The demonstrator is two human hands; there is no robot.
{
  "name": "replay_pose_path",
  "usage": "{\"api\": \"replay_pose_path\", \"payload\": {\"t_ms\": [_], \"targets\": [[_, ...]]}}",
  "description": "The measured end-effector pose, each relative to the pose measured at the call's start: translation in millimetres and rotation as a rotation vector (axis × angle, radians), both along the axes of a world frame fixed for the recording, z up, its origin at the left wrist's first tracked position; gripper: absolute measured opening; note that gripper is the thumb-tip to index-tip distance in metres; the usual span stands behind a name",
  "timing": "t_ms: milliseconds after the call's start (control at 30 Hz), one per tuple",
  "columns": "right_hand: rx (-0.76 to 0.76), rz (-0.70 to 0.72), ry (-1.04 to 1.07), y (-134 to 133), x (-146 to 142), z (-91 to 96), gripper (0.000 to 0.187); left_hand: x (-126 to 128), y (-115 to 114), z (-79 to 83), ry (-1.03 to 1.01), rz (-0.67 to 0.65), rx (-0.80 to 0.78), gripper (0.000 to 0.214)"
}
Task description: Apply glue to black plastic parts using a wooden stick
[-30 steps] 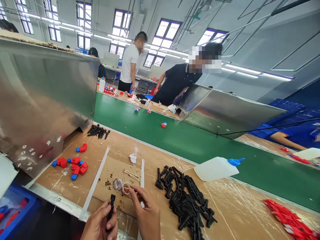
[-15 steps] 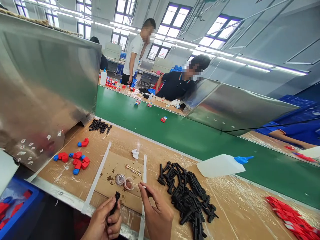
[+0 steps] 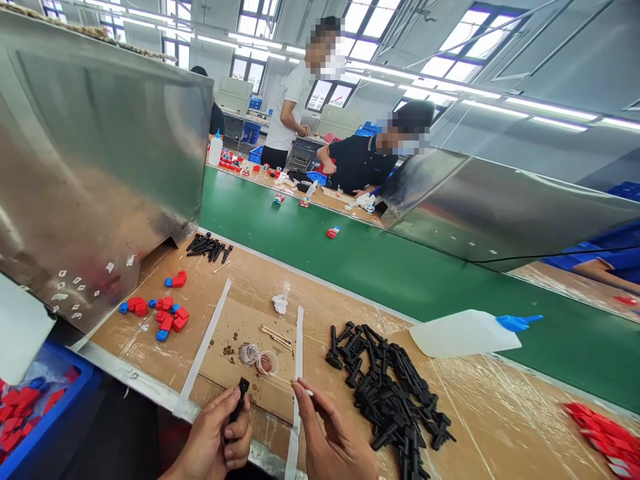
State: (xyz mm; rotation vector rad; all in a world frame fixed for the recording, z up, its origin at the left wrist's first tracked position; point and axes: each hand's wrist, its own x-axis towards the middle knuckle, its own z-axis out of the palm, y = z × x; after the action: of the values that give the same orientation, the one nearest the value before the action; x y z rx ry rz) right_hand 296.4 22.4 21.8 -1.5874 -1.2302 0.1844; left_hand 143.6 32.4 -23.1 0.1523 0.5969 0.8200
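Note:
At the bottom edge of the head view, my left hand is closed around a small black plastic part that sticks up from the fingers. Just to its right, my right hand pinches a thin cotton swab whose tip points toward two small clear cups on the cardboard. A heap of black plastic parts lies to the right of my right hand. More swabs rest beyond the cups.
Red and blue parts lie at left near a steel guard. A white squeeze bottle lies by the green conveyor belt. Red pieces sit far right, a blue bin lower left. Other people work across the belt.
My right hand has pulled back from the clear cups toward me with the swab. The view has shifted slightly; my left hand keeps the black part.

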Motion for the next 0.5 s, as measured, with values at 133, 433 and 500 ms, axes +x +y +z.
{"api": "replay_pose_path", "payload": {"t_ms": [133, 433, 500], "targets": [[0.143, -0.004, 0.089, -7.4, -16.6, -8.7, 0.015, 0.3, 0.1, -0.6, -0.007, 0.005, 0.012, 0.049], [0.225, 0.147, 0.044, -4.6, -30.8, -17.9, 0.010, 0.2, 0.0, -0.5, -0.011, -0.001, 0.001, 0.046], [0.213, 0.160, 0.053, -3.6, -31.3, -17.8, 0.009, -0.3, -0.4, 1.0, -0.015, -0.001, 0.008, 0.045]]}}
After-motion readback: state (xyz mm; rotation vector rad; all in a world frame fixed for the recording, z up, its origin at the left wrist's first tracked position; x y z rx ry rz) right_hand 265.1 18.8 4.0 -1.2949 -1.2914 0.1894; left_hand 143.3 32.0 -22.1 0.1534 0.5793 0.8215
